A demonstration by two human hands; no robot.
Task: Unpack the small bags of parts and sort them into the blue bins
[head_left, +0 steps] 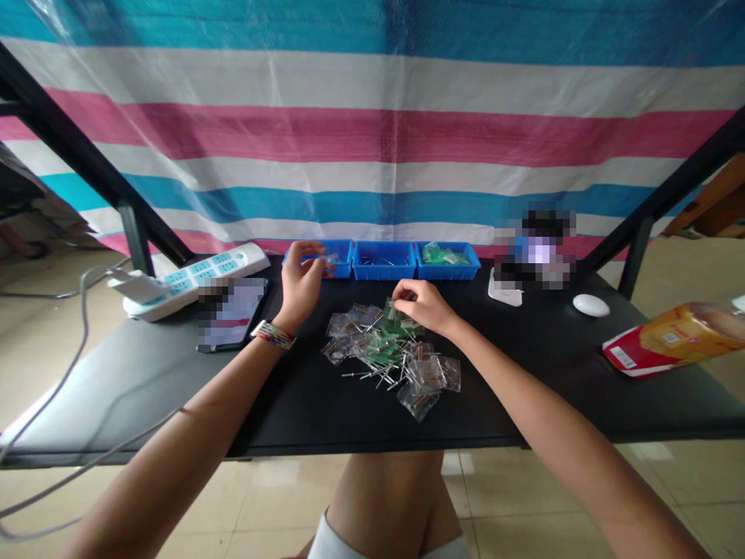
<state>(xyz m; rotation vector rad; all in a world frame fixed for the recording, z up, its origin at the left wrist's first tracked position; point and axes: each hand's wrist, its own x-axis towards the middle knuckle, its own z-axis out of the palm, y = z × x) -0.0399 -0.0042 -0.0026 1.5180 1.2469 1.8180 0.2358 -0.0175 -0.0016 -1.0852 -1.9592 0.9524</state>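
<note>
My left hand [302,283] reaches over the left blue bin [343,269], its fingers apart and nothing plainly held. A clear plastic bag [331,258] shows in that bin beside the fingertips. My right hand [429,304] is closed in a pinch at the back of the pile, on a green packet [401,317]. The pile also has loose silver rivets [384,376], small clear bags [351,324] at its left, and clear bags with brown pins [427,374] at its right. Fingertips of the right hand are partly hidden.
The middle blue bin [384,272] holds several rivets, the right blue bin [447,272] green packets. A power strip [201,279] and a phone [233,314] lie left. At right are a white mouse [590,305], a white stand [505,291] and a lying drink bottle [669,339].
</note>
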